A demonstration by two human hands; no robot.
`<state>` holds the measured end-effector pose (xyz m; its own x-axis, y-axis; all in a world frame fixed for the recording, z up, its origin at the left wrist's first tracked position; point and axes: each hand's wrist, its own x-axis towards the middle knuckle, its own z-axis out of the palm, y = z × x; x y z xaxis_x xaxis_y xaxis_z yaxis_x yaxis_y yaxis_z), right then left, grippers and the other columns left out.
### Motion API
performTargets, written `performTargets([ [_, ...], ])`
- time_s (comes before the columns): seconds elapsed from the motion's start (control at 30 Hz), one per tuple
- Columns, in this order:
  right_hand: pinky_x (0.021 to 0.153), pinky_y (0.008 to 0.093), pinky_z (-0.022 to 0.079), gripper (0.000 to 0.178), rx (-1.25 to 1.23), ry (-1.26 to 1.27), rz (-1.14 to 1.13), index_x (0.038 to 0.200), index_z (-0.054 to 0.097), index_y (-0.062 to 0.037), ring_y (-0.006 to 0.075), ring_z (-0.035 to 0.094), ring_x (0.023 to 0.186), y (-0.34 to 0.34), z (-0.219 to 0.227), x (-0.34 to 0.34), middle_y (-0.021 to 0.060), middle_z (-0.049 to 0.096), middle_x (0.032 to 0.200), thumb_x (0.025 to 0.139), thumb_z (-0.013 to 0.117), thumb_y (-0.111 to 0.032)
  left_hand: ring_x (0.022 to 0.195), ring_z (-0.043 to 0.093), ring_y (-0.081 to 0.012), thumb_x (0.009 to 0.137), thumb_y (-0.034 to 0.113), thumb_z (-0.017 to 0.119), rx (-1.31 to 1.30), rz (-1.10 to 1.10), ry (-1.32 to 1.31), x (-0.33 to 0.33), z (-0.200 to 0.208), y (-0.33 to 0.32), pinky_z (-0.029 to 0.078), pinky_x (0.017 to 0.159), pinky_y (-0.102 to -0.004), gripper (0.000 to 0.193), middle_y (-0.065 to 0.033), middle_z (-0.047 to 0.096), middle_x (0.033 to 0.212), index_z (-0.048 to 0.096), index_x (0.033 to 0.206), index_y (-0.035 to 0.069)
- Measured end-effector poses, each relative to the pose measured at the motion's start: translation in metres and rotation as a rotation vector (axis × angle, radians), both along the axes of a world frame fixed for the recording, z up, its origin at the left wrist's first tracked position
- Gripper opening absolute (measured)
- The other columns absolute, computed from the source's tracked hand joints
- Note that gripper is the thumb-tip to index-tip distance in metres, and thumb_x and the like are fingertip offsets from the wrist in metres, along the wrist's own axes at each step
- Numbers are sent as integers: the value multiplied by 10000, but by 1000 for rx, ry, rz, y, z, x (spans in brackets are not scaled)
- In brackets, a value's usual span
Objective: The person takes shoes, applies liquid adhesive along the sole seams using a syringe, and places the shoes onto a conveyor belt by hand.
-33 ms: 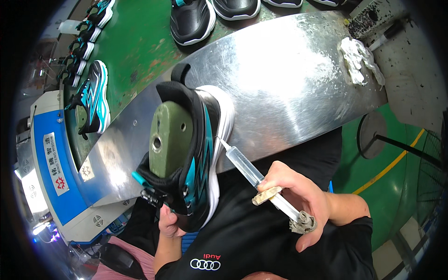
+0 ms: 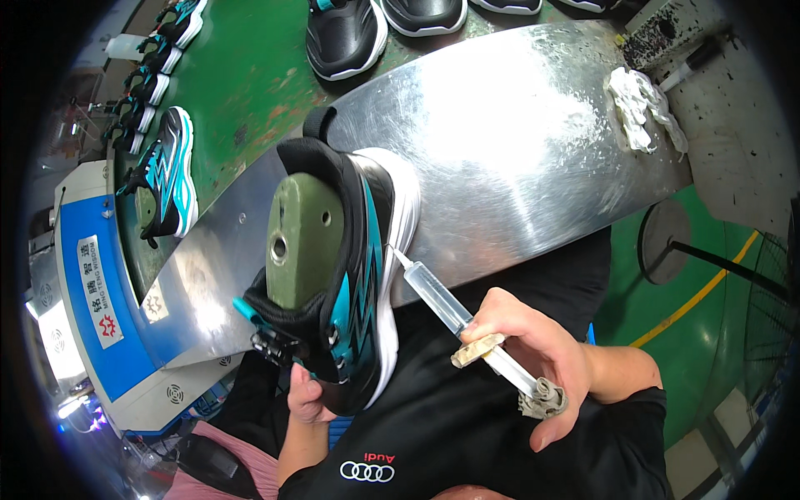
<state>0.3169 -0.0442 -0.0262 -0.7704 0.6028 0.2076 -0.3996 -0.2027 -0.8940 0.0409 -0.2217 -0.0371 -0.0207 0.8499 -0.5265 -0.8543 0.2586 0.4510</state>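
Observation:
My left hand (image 2: 308,398) is closed on the toe end of a black and teal sneaker (image 2: 360,275) with a white sole. The hand's fingers are partly hidden under the shoe. A green shoe last (image 2: 304,242) with two holes fills the sneaker's opening. In my right hand (image 2: 533,346) is a clear syringe (image 2: 437,296), its plunger end wrapped in a grey crumpled piece and its flange in yellowish tape. The thin needle tip points at the sole's side edge, touching it or very close; I cannot tell which.
A shiny metal plate (image 2: 500,167) lies beneath the sneaker. Beyond it, a green surface (image 2: 242,92) bears several sneakers, one lying at left (image 2: 171,175). A crumpled white cloth (image 2: 637,108) is at the right end. A blue and white machine panel (image 2: 104,292) stands left.
The sneaker has shifted very slightly away from me, and my left hand slightly to the right with it. My right hand and the syringe have hardly moved.

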Motion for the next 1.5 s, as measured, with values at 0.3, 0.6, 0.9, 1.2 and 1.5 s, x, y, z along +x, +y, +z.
performTargets([
  [0.3, 822, 302, 363, 945, -85, -44, 111, 1293, 379, 16, 217, 446, 981, -3, 28, 5, 111, 479, 1136, 564, 823, -390, 1263, 387, -364, 670, -26, 559, 17, -120, -254, 27, -13, 14, 308, 1049, -512, 816, -214, 354, 1386, 202, 1404, -4],
  [0.6, 892, 323, 378, 1074, 101, -256, 260, 1269, 342, 121, 227, 508, 1016, 6, 80, 40, 168, 482, 1167, 566, 795, -552, 1213, 443, -359, 692, -71, 533, 124, -311, -506, 46, -23, 46, 311, 1036, -496, 643, -218, 471, 1289, 372, 1313, -40],
  [0.9, 710, 290, 312, 841, 112, -392, -17, 1114, 525, 42, 198, 513, 812, -18, 113, 71, 160, 611, 990, 592, 734, -584, 1139, 515, -275, 747, -72, 560, -40, -480, -544, 80, -18, 93, 363, 1014, -416, 445, -149, 568, 1184, 525, 1185, -5],
  [1.2, 710, 286, 314, 847, 255, -358, -161, 1148, 501, -4, 203, 455, 821, -35, 120, 96, 168, 577, 1029, 595, 739, -601, 1149, 518, -265, 836, -5, 554, 217, -474, -557, 114, -14, 134, 388, 1010, -400, 339, -148, 569, 1193, 542, 1174, 8],
  [1.5, 752, 319, 319, 889, 394, -402, -226, 1194, 474, -51, 223, 452, 888, -34, 110, 93, 152, 554, 1057, 553, 782, -585, 1062, 574, -246, 808, 6, 598, 349, -436, -617, 125, -19, 156, 413, 988, -385, 231, -99, 627, 1096, 630, 1035, 30],
])
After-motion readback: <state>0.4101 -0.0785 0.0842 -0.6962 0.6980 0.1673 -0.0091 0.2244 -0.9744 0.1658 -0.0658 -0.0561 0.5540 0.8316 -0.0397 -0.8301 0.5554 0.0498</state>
